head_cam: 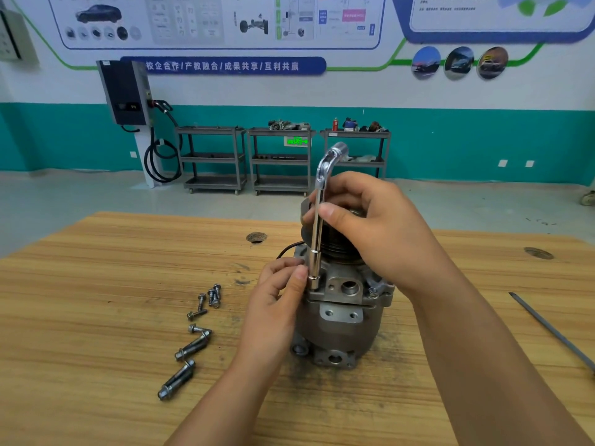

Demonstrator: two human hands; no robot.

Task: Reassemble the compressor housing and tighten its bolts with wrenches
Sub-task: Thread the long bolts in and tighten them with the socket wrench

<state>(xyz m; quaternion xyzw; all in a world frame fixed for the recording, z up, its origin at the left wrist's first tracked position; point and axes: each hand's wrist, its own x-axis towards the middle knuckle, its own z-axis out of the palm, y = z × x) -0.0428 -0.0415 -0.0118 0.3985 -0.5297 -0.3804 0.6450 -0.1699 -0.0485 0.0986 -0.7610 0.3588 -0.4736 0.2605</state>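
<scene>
Compressor housing (341,320) stands upright on the bench (96,284); cast metal, likely heavy and rigid, should stay put. Socket wrench (317,220) vertical on its flange. Right hand (370,226) fingers (338,185) clasp the shaft; left hand (277,291) pinches the socket end. Chrome looks slick: best gripped at the bend.

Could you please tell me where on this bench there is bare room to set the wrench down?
Bare wood lies left of the loose bolts, out to the table edge, and at the back between the hole and that edge. It is crowded between the bolts and the compressor, where the left hand reaches in.
</scene>
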